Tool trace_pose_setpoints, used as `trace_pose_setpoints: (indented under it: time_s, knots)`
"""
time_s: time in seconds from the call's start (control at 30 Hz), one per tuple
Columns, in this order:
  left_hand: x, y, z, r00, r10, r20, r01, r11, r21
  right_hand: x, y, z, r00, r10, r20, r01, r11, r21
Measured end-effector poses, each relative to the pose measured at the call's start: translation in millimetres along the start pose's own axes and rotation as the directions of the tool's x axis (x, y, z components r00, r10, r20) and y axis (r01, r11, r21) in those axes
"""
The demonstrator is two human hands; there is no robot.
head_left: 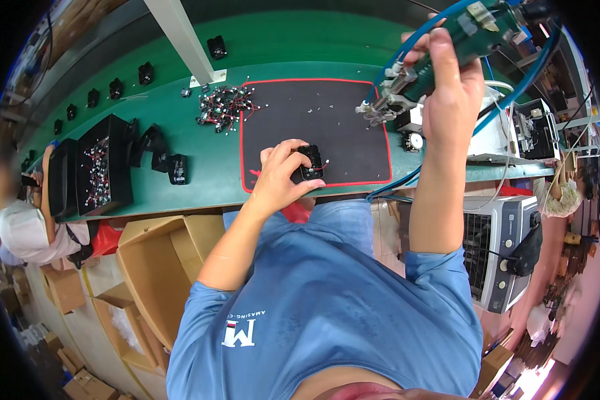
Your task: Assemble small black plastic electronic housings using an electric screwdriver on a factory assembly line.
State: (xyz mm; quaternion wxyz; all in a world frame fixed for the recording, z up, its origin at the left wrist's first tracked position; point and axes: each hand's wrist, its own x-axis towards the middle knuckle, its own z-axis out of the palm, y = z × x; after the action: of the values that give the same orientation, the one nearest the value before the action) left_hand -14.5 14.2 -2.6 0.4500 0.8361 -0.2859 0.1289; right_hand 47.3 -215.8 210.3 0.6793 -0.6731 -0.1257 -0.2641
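Note:
My left hand [280,175] is closed on a small black plastic housing [311,171] near the front edge of the black mat [280,107] with a red border. A short wire with a tiny white connector pokes out at the housing's right side. Raised to the right, my right hand [450,93] is wrapped round a green pneumatic screwdriver [457,47]. Its metal nose [383,107] angles down over the mat's right edge, apart from the housing. Blue air hoses [407,50] run along the tool. Small light bits lie scattered on the mat.
A pile of small wired connectors [223,108] lies left of the mat. Beyond it are loose black housings [178,169] and a black bin [117,167] of wired parts. A metal post [187,43] stands behind. Another person [30,213] works at far left. Cardboard boxes [163,267] stand below.

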Motion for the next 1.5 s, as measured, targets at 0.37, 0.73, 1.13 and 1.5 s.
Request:
trace_pose_setpoints:
  time_s: [0.37,0.73,1.13,1.5]
  knots:
    - [1.8,3.6,0.9,1.0,0.0,0.03,-0.001,0.999,0.037,-79.6,17.1,40.1,0.985,0.104,0.14,-0.15,0.916,0.371]
    - [2.3,8.5,-2.1,0.999,-0.015,0.033,0.014,0.999,0.037,-86.3,30.1,47.2,0.989,0.103,0.11,-0.131,0.946,0.295]
    - [2.5,7.4,-2.0,0.999,-0.036,0.038,0.036,0.999,0.011,-88.4,27.9,50.4,0.984,0.155,0.091,-0.175,0.941,0.291]
    - [1.1,2.9,1.8,0.999,-0.024,0.026,0.024,1.0,0.012,-67.6,25.7,48.5,0.989,0.022,0.146,-0.06,0.962,0.265]
